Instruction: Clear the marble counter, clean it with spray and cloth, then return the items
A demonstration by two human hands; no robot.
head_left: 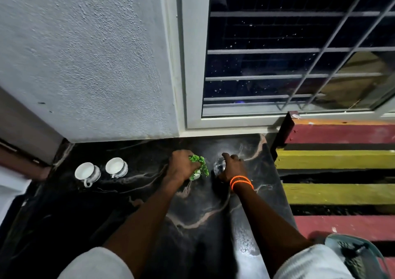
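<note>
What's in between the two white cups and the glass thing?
The little green plant, held by the left hand, sits between the cups and the glass in the head view.

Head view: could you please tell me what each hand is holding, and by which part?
The left hand holds the small potted plant round its pot and stem. The right hand holds the clear glass object by its right side.

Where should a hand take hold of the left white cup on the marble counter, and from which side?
Best by its handle. The left white cup stands upright on the marble counter, with its loop handle turned toward the person, at the near edge. A hand coming from the near side can probably pinch that loop directly. The second white cup stands close on its right, so that side looks tighter.
</note>
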